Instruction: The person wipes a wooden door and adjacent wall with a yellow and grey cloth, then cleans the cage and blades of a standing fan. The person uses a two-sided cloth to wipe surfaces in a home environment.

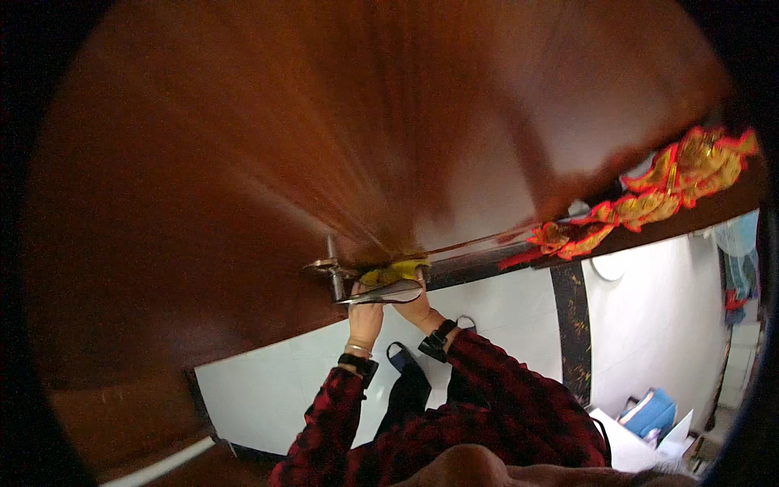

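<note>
A yellow cloth (395, 272) lies against the dark brown wooden door (389, 152), just behind a metal lever handle (389, 293). At the cloth's left end is my left hand (365, 319), gripping it, with its fingers partly covered by the handle. My right hand (417, 306) holds the right end, below and right of the lever's tip. The lever partly hides the lower side of the cloth. Both wrists wear black bands, and the sleeves are red and black plaid.
Red and gold ornaments (669, 182) hang along the door's right side. Pale floor tiles (274, 389) lie below, crossed by a dark patterned strip (572, 329). At lower right, a blue bag (652, 413) rests on a white surface (621, 435).
</note>
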`<state>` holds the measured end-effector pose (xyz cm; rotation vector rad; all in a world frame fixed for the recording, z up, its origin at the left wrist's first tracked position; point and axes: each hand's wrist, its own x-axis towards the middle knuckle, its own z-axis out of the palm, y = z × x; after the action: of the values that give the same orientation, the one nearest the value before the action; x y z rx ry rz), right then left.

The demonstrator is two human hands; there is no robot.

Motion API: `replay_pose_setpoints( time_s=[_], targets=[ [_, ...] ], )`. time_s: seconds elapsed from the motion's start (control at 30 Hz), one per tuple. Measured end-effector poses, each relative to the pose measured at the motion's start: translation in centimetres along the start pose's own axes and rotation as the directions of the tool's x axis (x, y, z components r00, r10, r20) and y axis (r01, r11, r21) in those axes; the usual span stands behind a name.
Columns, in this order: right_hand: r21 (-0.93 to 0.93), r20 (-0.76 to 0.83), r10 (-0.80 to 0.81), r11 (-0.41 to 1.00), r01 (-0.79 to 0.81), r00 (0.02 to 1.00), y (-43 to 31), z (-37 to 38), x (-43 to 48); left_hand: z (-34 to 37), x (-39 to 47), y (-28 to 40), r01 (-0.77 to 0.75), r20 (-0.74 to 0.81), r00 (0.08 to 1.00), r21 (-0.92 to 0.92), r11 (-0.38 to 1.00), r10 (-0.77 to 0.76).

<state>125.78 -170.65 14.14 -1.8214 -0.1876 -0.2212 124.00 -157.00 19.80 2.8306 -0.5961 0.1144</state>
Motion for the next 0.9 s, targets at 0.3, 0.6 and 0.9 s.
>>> replay_pose_setpoints(
  time_s=[0.3,0.6,0.9],
  targets=[
    [-0.544,-0.02,-0.002,0.839,-0.01,1.0,10.1,2.0,-3.7,8.4,-1.1,-1.1,0.256,0.29,0.938,-0.213,0.943,-0.189],
    [-0.455,-0.553,-0.351,0.887,0.079,0.756,-7.1,-11.1,-0.5,-2.3,3.5,7.1,-0.335,-0.307,0.923,-0.338,0.88,0.234],
    [-0.621,-0.446,-0.664,0.713,0.326,0.6,-4.3,-14.3,3.4,2.2,8.6,8.1,-0.532,-0.511,0.735,-0.028,0.846,0.445]
  ],
)
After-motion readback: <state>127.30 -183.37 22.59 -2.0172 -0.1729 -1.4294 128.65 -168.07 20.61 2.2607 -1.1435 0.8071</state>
